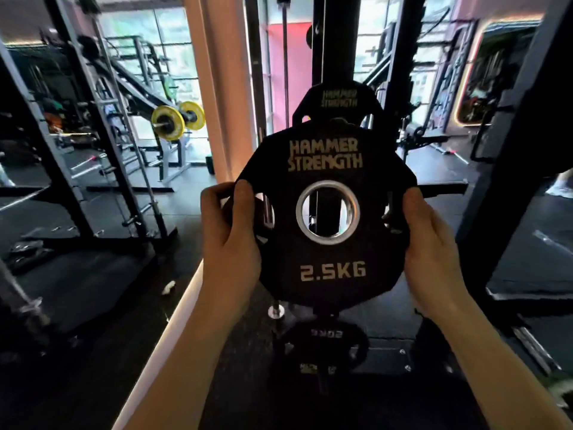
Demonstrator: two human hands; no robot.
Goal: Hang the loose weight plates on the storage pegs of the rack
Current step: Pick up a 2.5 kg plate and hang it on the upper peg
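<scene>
I hold a black 2.5 kg weight plate (328, 274) upright in front of me, its metal-ringed centre hole facing the rack's black upright (328, 41). My left hand (231, 240) grips its left edge, thumb through a cut-out. My right hand (431, 246) clasps its right edge. Just behind and above it a second black plate (338, 99) with the same lettering hangs on the rack. Below, a larger black plate (325, 336) sits low on the rack, and a bare metal-tipped peg (276, 311) sticks out at its upper left.
A pale pillar (217, 88) stands left of the rack. At left are black rack frames (77, 150) and a machine with yellow plates (169, 122). Dark rubber floor (93, 290) lies all around, with more equipment at right (434, 141).
</scene>
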